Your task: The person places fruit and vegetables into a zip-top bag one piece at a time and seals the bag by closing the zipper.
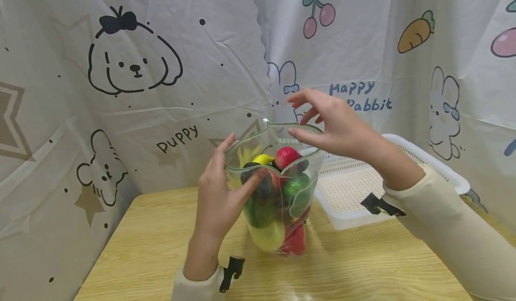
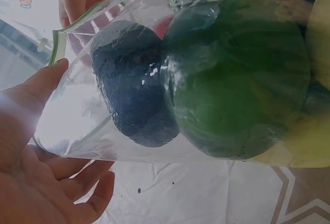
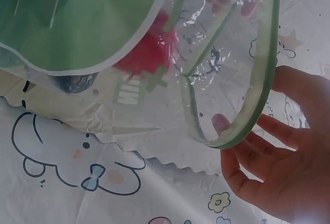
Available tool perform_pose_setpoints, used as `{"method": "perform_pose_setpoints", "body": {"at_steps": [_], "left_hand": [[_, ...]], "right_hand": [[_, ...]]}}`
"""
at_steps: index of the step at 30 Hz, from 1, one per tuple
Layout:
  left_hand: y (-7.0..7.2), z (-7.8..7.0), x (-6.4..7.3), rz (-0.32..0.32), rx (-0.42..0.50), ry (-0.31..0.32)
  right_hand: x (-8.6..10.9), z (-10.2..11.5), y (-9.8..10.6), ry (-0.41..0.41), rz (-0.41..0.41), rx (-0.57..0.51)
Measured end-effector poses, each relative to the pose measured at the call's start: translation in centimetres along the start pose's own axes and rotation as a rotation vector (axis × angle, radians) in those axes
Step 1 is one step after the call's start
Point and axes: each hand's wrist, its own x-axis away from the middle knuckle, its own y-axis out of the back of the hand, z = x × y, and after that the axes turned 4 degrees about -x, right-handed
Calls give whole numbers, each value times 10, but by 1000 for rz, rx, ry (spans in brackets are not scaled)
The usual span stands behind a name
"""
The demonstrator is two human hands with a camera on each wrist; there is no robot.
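A clear zip bag (image 1: pixel 258 211) with a green-edged mouth stands upright on the table, its mouth spread wide. Toy fruit and vegetables fill it, among them a red round fruit (image 1: pixel 286 157), a dark oval piece (image 2: pixel 131 82) and a large green one (image 2: pixel 242 74). My left hand (image 1: pixel 219 193) holds the bag at its left side, thumb across the front rim and fingers along the outside. Over the right part of the mouth arches my right hand (image 1: pixel 336 126), thumb and fingers loosely bent at the green rim (image 3: pixel 263 95). A white slider (image 1: pixel 265 120) sits at the rim's back corner.
Just right of the bag is a white perforated basket (image 1: pixel 350 193) on the wooden table (image 1: pixel 161 234). Behind, a pale printed curtain (image 1: pixel 225 68) with cartoon animals hangs around the table. Black straps (image 1: pixel 233 272) circle both sleeves.
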Motion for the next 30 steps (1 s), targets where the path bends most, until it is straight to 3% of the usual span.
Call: {"method": "perform_pose_setpoints", "body": {"at_steps": [10, 13, 17, 21, 26, 30], "left_hand": [[1, -1, 0, 6, -13, 32], [1, -2, 0, 21, -3, 53], [2, -3, 2, 81, 31, 90], [7, -3, 1, 166, 88, 85], [16, 4, 0, 250, 196, 31], [23, 7, 0, 269, 253, 39]], "right_hand": [[7, 12, 4, 41, -66, 40], [22, 22, 8, 30, -93, 36], [53, 40, 6, 7, -116, -60], [69, 57, -16, -25, -109, -122], [62, 66, -53, -103, -43, 5], [64, 62, -69, -88, -51, 42]]}}
